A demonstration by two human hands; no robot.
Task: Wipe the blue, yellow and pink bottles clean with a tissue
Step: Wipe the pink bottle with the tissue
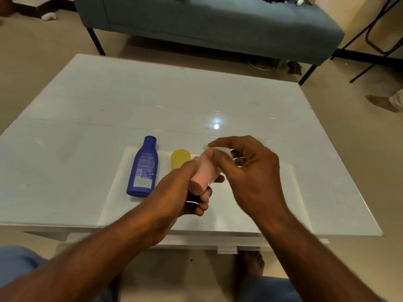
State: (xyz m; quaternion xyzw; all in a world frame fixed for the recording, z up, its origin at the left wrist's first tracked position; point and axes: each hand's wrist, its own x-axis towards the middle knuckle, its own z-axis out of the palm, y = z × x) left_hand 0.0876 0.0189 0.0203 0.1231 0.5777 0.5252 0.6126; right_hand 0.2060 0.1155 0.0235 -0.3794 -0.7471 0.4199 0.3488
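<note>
Pink bottle (201, 171) in left hand (185, 190)

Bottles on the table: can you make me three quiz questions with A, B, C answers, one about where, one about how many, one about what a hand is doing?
1. Where does the blue bottle lie?
A. Left of the yellow bottle
B. On the sofa
C. On the floor

2. How many bottles show?
A. One
B. Three
C. Five

3. What is the left hand doing?
A. Lying flat on the table
B. Pointing at the sofa
C. Gripping the pink bottle

Answers: 1 A, blue lies left of yellow on the table. 2 B, blue, yellow and pink. 3 C, its fingers curl round the pink bottle, while the right hand holds a tissue at its top.
</note>
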